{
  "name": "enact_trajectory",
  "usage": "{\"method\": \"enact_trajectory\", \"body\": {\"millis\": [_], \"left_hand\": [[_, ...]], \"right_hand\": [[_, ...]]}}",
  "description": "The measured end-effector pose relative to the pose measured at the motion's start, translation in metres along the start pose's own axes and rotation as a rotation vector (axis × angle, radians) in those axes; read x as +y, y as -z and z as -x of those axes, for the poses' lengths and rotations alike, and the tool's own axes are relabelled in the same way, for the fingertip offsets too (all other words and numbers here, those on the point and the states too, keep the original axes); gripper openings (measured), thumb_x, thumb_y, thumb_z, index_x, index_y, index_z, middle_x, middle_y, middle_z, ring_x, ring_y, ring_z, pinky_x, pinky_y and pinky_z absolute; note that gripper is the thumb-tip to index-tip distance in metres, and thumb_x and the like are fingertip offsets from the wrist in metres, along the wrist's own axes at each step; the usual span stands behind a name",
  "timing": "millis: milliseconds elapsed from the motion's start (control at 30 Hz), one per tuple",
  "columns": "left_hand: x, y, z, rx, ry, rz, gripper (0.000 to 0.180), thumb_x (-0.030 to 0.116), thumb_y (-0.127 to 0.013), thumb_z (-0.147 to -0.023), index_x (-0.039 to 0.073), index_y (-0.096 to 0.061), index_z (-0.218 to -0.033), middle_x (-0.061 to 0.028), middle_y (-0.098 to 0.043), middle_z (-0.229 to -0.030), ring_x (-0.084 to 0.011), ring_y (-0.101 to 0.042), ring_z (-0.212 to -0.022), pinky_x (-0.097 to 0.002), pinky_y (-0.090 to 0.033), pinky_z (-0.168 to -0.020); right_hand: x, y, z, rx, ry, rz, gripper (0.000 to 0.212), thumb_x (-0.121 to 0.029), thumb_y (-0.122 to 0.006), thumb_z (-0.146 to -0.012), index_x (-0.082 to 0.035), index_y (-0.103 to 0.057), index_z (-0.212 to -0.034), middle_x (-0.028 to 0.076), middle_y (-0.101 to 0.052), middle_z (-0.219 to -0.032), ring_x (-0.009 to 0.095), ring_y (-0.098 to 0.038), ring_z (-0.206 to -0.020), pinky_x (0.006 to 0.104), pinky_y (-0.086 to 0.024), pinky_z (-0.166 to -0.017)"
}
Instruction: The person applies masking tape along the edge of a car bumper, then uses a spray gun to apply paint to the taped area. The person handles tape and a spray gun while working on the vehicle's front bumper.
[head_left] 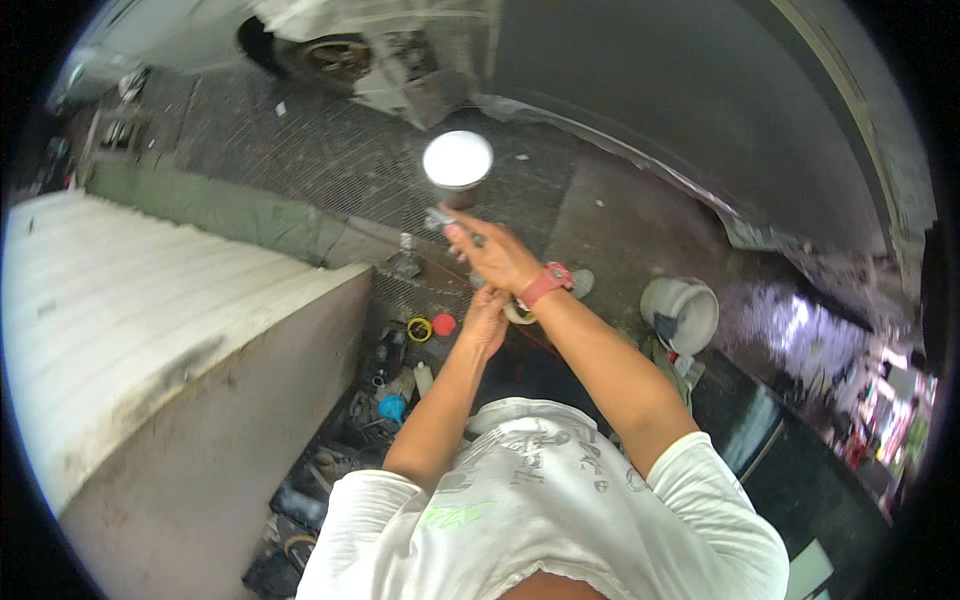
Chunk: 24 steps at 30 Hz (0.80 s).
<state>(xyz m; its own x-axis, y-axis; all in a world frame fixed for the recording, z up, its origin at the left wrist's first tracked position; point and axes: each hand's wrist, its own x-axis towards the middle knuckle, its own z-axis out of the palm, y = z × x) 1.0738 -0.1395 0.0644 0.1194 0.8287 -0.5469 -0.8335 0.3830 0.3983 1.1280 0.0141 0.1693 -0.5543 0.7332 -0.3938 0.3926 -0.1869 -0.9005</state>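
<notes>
My right hand (495, 255), with a red watch at the wrist, is wrapped around a spray gun (440, 217). A cup with a round white top (458, 160) stands over the gun's metal body. Just below and left of that wrist, my left hand (487, 318) is closed; what its fingers hold is hidden. A pale ring like a tape roll (519, 313) shows between the left hand and the right forearm. I cannot tell whether the left hand touches it.
A dark, paper-masked vehicle panel (680, 90) spans the upper right; a wheel (338, 58) shows at the top. On the left stands a large white-topped block (170, 310). A white bucket (680, 312) sits right of my arm. Tools, a yellow ring (419, 329) and a blue item (392, 408) crowd the lower left.
</notes>
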Motion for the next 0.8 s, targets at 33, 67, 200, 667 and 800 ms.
{"method": "enact_trajectory", "body": {"millis": [33,67,200,667,800], "left_hand": [[0.004,-0.001,0.002,0.018,-0.019,0.014,0.038,0.021,-0.077,-0.101,0.008,-0.065,-0.134,-0.0021,-0.072,-0.131,-0.0147,-0.067,-0.119,-0.0336,-0.050,-0.106],[0.005,-0.008,0.004,0.034,-0.033,0.032,0.037,0.020,-0.076,-0.102,0.008,-0.065,-0.134,-0.0022,-0.072,-0.130,-0.0144,-0.067,-0.118,-0.0336,-0.050,-0.106],[0.019,-0.016,0.010,0.053,-0.064,0.076,0.036,0.019,-0.073,-0.105,0.005,-0.062,-0.137,-0.0026,-0.071,-0.132,-0.0139,-0.066,-0.121,-0.0333,-0.049,-0.108],[0.031,-0.008,0.006,-0.018,-0.113,0.052,0.038,0.018,-0.068,-0.107,0.004,-0.060,-0.142,-0.0080,-0.069,-0.139,-0.0183,-0.065,-0.128,-0.0378,-0.049,-0.112],[0.031,-0.006,0.008,-0.029,-0.086,0.032,0.042,0.021,-0.072,-0.106,0.003,-0.061,-0.141,-0.0052,-0.069,-0.137,-0.0147,-0.062,-0.129,-0.0336,-0.045,-0.112]], "right_hand": [[0.001,-0.003,-0.004,-0.009,0.006,-0.020,0.058,-0.055,-0.052,-0.111,-0.022,-0.055,-0.159,0.015,-0.075,-0.104,0.026,-0.071,-0.097,0.0403,-0.056,-0.094],[-0.001,-0.003,-0.005,-0.015,0.007,-0.037,0.057,-0.052,-0.053,-0.112,-0.020,-0.055,-0.160,0.011,-0.075,-0.092,0.017,-0.071,-0.086,0.0359,-0.058,-0.089],[-0.013,-0.013,-0.014,-0.054,-0.016,-0.070,0.059,-0.057,-0.056,-0.109,-0.022,-0.058,-0.157,0.012,-0.076,-0.094,0.021,-0.072,-0.083,0.0393,-0.057,-0.086],[-0.042,-0.023,-0.022,-0.062,0.018,-0.026,0.057,-0.054,-0.056,-0.110,-0.018,-0.061,-0.155,0.006,-0.068,-0.080,0.015,-0.062,-0.071,0.0341,-0.056,-0.076],[-0.044,-0.018,-0.018,-0.095,-0.052,0.007,0.058,-0.054,-0.055,-0.110,-0.018,-0.059,-0.156,0.013,-0.077,-0.101,0.022,-0.074,-0.086,0.0388,-0.058,-0.088]]}}
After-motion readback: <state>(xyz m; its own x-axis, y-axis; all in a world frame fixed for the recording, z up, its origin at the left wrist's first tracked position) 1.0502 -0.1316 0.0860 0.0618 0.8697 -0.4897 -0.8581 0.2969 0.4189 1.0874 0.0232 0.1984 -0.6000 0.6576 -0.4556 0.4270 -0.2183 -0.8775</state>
